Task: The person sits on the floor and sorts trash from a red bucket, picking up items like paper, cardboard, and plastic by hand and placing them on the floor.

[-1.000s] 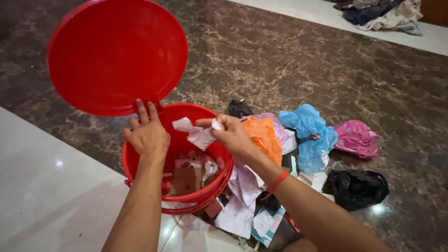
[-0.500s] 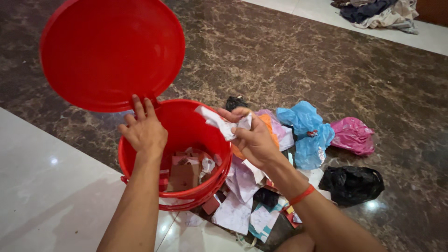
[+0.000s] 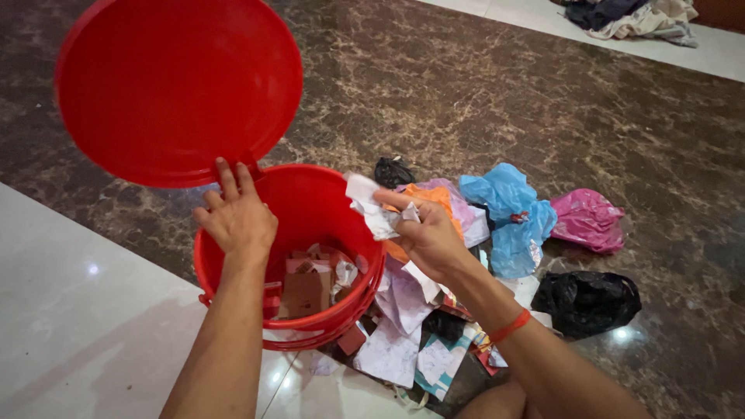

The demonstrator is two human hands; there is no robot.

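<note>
A red round bin stands on the floor with its red lid swung up behind it. My left hand presses against the lid's lower edge at the bin's far rim and holds it up. My right hand grips a crumpled white paper just over the bin's right rim. Inside the bin lie scraps of brown card and paper.
Right of the bin is a heap of litter: an orange bag, a blue bag, a pink bag, two black bags, and loose papers. Clothes lie far back on white tile.
My right hand has drawn back from over the bin's middle to its right rim, still with the crumpled paper. The left hand stays on the lid.
</note>
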